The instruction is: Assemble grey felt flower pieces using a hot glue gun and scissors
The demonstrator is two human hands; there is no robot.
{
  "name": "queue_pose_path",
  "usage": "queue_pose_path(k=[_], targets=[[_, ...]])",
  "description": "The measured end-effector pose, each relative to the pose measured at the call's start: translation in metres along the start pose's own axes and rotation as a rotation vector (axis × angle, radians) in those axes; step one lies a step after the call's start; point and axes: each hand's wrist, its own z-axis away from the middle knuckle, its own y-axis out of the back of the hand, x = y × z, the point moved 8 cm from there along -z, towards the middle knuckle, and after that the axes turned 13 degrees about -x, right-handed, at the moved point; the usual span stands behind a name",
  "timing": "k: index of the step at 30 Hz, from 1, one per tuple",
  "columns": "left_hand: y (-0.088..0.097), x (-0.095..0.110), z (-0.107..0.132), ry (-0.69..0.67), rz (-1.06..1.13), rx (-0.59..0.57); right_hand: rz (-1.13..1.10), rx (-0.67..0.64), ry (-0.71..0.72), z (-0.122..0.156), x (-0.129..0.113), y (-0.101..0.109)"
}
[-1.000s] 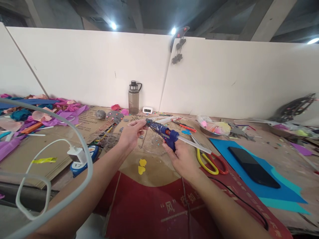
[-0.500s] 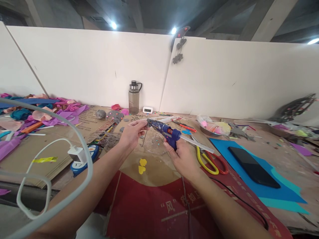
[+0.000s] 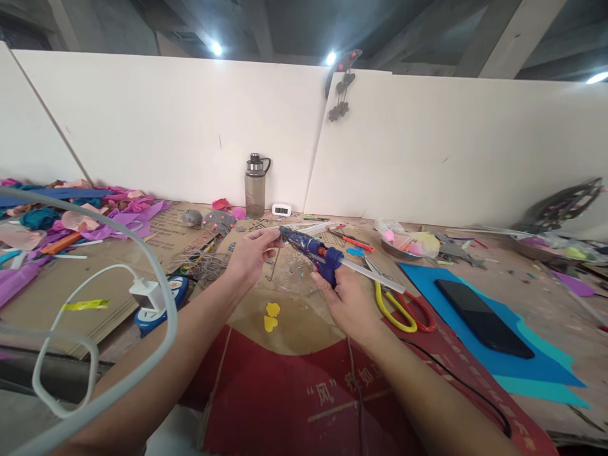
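Note:
My right hand (image 3: 352, 301) grips a blue hot glue gun (image 3: 325, 258) by its handle, with a clear glue stick (image 3: 373, 275) sticking out of its back end. The gun's nozzle points left, at the fingertips of my left hand (image 3: 253, 254). Those fingers are pinched together right at the nozzle; what they hold is too small and hidden to name. A thin bent metal wire (image 3: 273, 269) shows just below the gun's tip. Two small yellow cutouts (image 3: 271, 318) lie on the cardboard (image 3: 304, 335) beneath my hands.
Red- and yellow-handled scissors (image 3: 403, 310) and a black phone (image 3: 482, 318) on blue sheets (image 3: 546, 367) lie to the right. A bottle (image 3: 255, 190) and a small timer (image 3: 282, 209) stand at the back. At left are a tape measure (image 3: 161, 307), a white cable (image 3: 164, 272) and crumpled coloured paper (image 3: 95, 215).
Both hands and the glue gun stay almost in place. The gun's tip has shifted very slightly at my left fingertips.

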Motion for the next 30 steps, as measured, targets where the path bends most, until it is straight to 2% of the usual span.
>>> queue_pose_path(k=[18, 30], targets=[[0.0005, -0.0031, -0.0008, 0.006, 0.006, -0.001, -0.006, -0.003, -0.03, 0.0002, 0.0048, -0.0008], [-0.0001, -0.0026, 0.0002, 0.015, 0.013, -0.001, -0.034, 0.057, -0.006, 0.0013, 0.008, 0.0023]])
